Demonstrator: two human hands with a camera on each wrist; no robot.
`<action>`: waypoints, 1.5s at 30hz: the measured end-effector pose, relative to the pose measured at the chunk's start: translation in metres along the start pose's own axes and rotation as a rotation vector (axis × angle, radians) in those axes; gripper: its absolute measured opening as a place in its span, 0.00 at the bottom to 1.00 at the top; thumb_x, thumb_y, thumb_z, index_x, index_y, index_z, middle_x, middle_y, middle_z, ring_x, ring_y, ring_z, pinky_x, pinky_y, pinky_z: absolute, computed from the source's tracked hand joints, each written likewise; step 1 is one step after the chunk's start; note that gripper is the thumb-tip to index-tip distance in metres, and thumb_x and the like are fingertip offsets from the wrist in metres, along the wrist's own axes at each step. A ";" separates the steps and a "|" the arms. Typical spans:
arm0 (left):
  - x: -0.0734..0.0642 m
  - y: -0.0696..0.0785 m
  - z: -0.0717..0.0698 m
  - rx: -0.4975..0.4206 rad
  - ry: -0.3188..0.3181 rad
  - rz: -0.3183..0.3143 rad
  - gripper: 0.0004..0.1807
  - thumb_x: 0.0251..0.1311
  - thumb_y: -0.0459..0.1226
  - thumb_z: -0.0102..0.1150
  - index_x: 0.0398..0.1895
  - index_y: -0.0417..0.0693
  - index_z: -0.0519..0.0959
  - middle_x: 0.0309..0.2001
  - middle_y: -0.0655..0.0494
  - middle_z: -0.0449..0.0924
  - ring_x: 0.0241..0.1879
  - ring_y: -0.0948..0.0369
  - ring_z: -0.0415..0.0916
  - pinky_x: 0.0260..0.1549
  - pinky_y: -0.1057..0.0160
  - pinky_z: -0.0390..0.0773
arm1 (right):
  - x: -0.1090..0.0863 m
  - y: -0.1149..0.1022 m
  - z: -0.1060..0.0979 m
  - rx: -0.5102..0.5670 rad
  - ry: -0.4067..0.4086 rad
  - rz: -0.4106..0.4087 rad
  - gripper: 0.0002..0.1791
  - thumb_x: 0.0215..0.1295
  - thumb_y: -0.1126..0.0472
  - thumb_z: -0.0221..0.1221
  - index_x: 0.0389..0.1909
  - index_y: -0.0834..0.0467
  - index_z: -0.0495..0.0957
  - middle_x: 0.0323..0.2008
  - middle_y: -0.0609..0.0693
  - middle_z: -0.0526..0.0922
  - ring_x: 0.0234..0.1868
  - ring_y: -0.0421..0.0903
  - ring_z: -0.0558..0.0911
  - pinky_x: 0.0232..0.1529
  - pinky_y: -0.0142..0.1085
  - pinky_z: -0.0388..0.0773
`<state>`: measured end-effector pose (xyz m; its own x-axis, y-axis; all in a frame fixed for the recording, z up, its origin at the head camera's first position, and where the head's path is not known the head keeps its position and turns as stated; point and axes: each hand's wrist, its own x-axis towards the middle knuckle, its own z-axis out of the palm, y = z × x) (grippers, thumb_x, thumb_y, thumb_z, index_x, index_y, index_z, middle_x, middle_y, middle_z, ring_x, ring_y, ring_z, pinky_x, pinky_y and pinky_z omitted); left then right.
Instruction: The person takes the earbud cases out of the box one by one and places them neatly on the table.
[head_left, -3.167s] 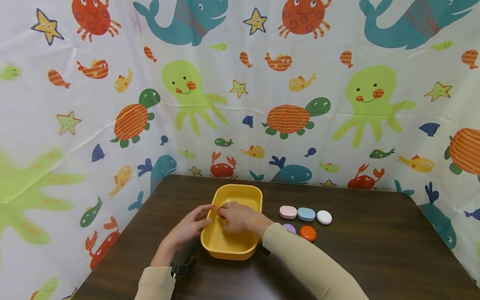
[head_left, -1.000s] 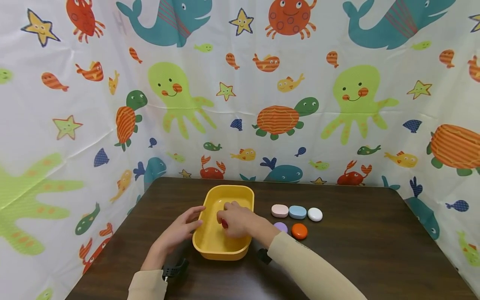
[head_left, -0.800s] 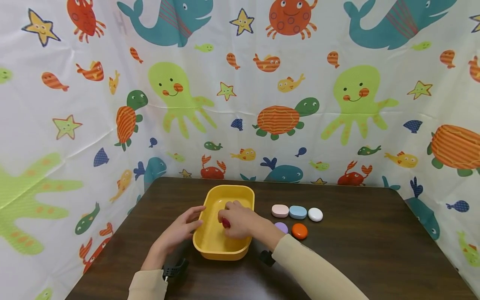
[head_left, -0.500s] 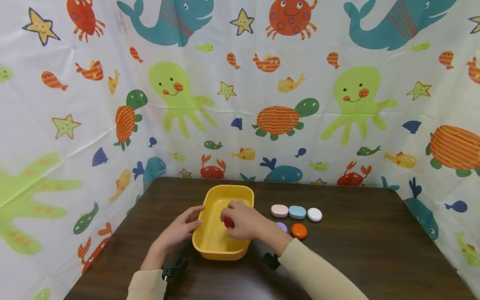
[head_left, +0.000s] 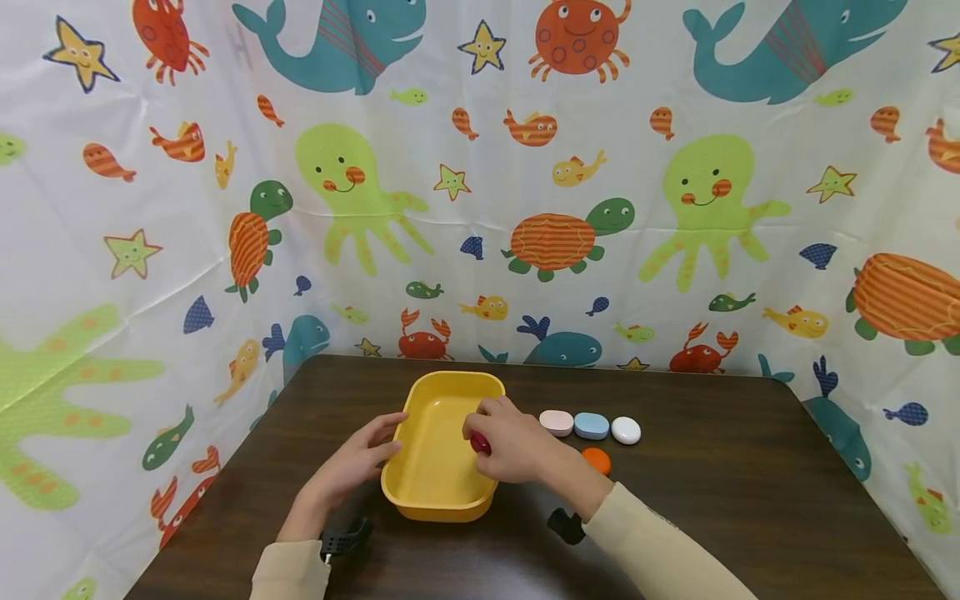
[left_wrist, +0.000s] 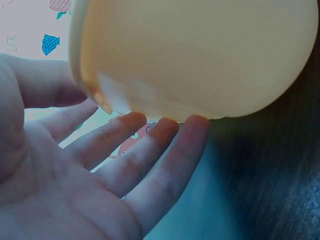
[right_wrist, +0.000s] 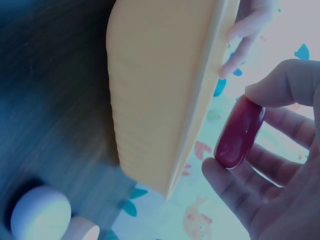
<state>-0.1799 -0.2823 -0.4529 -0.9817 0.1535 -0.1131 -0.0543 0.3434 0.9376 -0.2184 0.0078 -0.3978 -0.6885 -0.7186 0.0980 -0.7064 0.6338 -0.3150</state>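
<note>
My right hand holds a glossy dark red oblong bar with rounded ends, pinched between thumb and fingertips. In the head view the hand is over the right rim of a yellow plastic tub. In the right wrist view the bar is held beside the tub's upper edge, apart from it. My left hand is at the tub's left side, its fingers extended. Its fingertips rest along the tub's outer wall in the left wrist view. The inside of the tub shows only bare yellow.
Right of the tub stand a pink oval piece, a blue oval piece and a white round one. An orange round piece is partly behind the right hand. A lilac round piece shows in the right wrist view.
My right hand has moved right with the dark red bar, from inside the tub to its right rim, now covering the lilac piece in the head view. The left hand stays at the tub.
</note>
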 end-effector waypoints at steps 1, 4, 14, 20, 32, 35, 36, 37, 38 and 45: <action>0.000 0.000 0.000 -0.001 0.000 0.000 0.31 0.75 0.41 0.53 0.78 0.48 0.58 0.77 0.36 0.56 0.69 0.38 0.65 0.60 0.39 0.75 | -0.001 0.001 -0.001 -0.003 0.004 0.002 0.19 0.57 0.56 0.69 0.51 0.48 0.81 0.47 0.44 0.73 0.49 0.44 0.69 0.39 0.30 0.77; 0.000 0.000 0.000 -0.002 0.002 0.000 0.32 0.75 0.42 0.53 0.78 0.48 0.58 0.77 0.37 0.56 0.69 0.38 0.65 0.60 0.40 0.75 | -0.005 0.003 -0.004 -0.013 0.020 0.004 0.19 0.57 0.57 0.69 0.50 0.48 0.81 0.46 0.44 0.73 0.49 0.44 0.68 0.38 0.29 0.77; -0.001 0.001 0.001 0.004 -0.002 -0.006 0.32 0.76 0.41 0.52 0.78 0.47 0.57 0.77 0.37 0.56 0.69 0.38 0.66 0.60 0.40 0.75 | -0.021 0.013 -0.008 -0.030 0.064 0.014 0.16 0.57 0.57 0.69 0.47 0.50 0.81 0.44 0.45 0.73 0.47 0.44 0.68 0.35 0.30 0.75; 0.002 0.002 0.000 -0.003 0.023 -0.018 0.32 0.74 0.44 0.55 0.77 0.51 0.59 0.77 0.40 0.58 0.68 0.41 0.67 0.61 0.41 0.75 | -0.028 0.025 -0.013 -0.051 0.082 0.032 0.16 0.56 0.57 0.69 0.46 0.50 0.81 0.42 0.44 0.72 0.45 0.44 0.68 0.35 0.29 0.75; 0.001 -0.002 0.001 0.012 0.027 -0.021 0.32 0.74 0.44 0.55 0.77 0.51 0.59 0.77 0.40 0.56 0.69 0.40 0.66 0.61 0.40 0.74 | -0.044 0.048 -0.025 -0.081 0.121 0.071 0.13 0.56 0.57 0.67 0.43 0.47 0.80 0.42 0.44 0.73 0.46 0.44 0.69 0.34 0.33 0.77; 0.001 -0.002 0.001 0.009 0.031 -0.019 0.32 0.75 0.43 0.54 0.78 0.51 0.59 0.77 0.40 0.56 0.69 0.40 0.66 0.61 0.41 0.74 | -0.048 0.054 -0.027 -0.104 0.118 0.087 0.12 0.55 0.57 0.66 0.42 0.47 0.80 0.41 0.44 0.72 0.45 0.44 0.69 0.33 0.33 0.77; 0.001 -0.002 0.001 0.009 0.031 -0.019 0.32 0.75 0.43 0.54 0.78 0.51 0.59 0.77 0.39 0.56 0.69 0.40 0.66 0.61 0.41 0.74 | -0.049 0.057 -0.027 -0.108 0.117 0.092 0.12 0.55 0.58 0.66 0.41 0.46 0.80 0.41 0.44 0.72 0.45 0.44 0.68 0.33 0.33 0.77; 0.001 -0.002 0.001 0.009 0.033 -0.019 0.32 0.75 0.43 0.54 0.77 0.51 0.59 0.77 0.39 0.56 0.69 0.41 0.66 0.61 0.41 0.74 | -0.050 0.060 -0.027 -0.112 0.114 0.097 0.11 0.55 0.58 0.65 0.41 0.47 0.80 0.40 0.44 0.72 0.45 0.44 0.68 0.32 0.33 0.76; 0.000 -0.002 0.001 0.008 0.033 -0.021 0.32 0.75 0.43 0.54 0.77 0.51 0.59 0.77 0.39 0.56 0.68 0.41 0.66 0.61 0.41 0.75 | -0.052 0.063 -0.028 -0.113 0.112 0.102 0.11 0.55 0.58 0.66 0.40 0.47 0.80 0.40 0.44 0.72 0.45 0.44 0.68 0.32 0.33 0.76; 0.000 -0.001 0.002 0.001 0.027 -0.027 0.32 0.74 0.42 0.54 0.77 0.49 0.59 0.77 0.39 0.57 0.68 0.40 0.67 0.61 0.40 0.75 | -0.064 0.083 -0.028 -0.107 0.112 0.141 0.14 0.53 0.59 0.66 0.42 0.50 0.81 0.42 0.45 0.73 0.47 0.46 0.70 0.32 0.37 0.79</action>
<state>-0.1796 -0.2803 -0.4541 -0.9844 0.1189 -0.1296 -0.0810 0.3476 0.9341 -0.2374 0.1141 -0.4036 -0.7913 -0.5882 0.1668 -0.6114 0.7568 -0.2314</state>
